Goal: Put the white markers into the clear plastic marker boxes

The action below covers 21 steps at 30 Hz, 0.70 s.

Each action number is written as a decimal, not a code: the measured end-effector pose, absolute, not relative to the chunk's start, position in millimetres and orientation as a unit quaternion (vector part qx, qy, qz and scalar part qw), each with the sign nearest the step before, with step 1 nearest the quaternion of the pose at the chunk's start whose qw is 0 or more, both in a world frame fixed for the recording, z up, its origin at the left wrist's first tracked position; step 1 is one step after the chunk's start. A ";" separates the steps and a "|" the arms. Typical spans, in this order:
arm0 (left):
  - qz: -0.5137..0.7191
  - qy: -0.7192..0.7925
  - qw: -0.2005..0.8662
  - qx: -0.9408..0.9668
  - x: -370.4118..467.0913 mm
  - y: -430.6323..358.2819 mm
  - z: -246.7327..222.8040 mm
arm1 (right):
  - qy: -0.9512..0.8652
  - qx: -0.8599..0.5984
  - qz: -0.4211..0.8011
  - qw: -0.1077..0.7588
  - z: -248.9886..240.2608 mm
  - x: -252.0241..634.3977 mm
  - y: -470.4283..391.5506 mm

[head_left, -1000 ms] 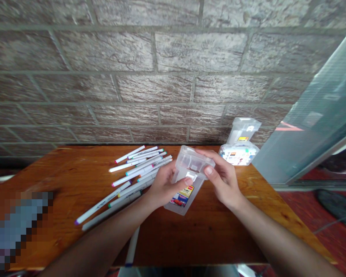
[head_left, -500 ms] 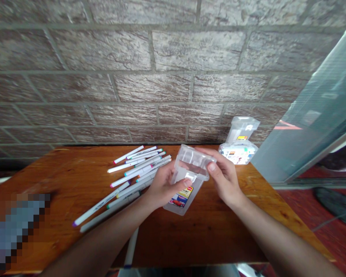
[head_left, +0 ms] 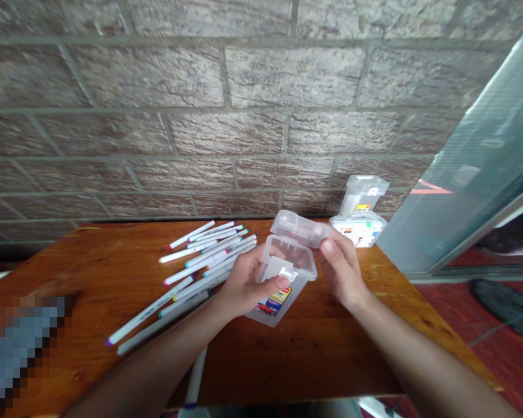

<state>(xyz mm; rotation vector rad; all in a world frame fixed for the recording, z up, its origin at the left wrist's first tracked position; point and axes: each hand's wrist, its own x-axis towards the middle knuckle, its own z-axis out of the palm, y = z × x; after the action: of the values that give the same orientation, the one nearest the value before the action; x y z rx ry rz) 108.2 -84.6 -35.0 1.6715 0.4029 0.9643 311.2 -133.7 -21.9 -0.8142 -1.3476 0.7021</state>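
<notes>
My left hand is wrapped round a clear plastic box with a yellow, blue and red label, its thumb pressed on the front. The box tilts, and its mouth faces up, uncovered. My right hand pinches the right end of the box's clear lid, which is raised behind and above the mouth. Whether lid and box are joined at the back is hard to tell. Several white markers with coloured ends lie to the left of my left hand.
On the wooden table, one marker lies near the front edge. At the back right, a clear box stands by a white-patterned case. A pixelated object is at the left. Behind is a brick wall.
The lid has swung up and back from the box, and the mouth shows more widely. My right hand has moved slightly with the lid. My left hand keeps its hold on the box.
</notes>
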 end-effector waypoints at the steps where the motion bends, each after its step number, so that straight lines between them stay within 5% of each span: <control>1: 0.407 0.168 0.552 0.708 108.3 -84.8 -34.6 | -0.593 -0.364 0.304 0.650 -21.9 311.5 -133.3; 21: 0.354 0.114 0.564 0.737 103.4 -91.0 -33.0 | -0.394 -0.384 0.448 0.705 3.7 309.9 -127.6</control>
<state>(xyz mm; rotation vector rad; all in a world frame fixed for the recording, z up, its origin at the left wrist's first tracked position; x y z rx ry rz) 103.4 -91.0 -33.0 1.7353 0.2685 0.8320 309.9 -127.6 3.7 -0.8538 -0.8761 0.9950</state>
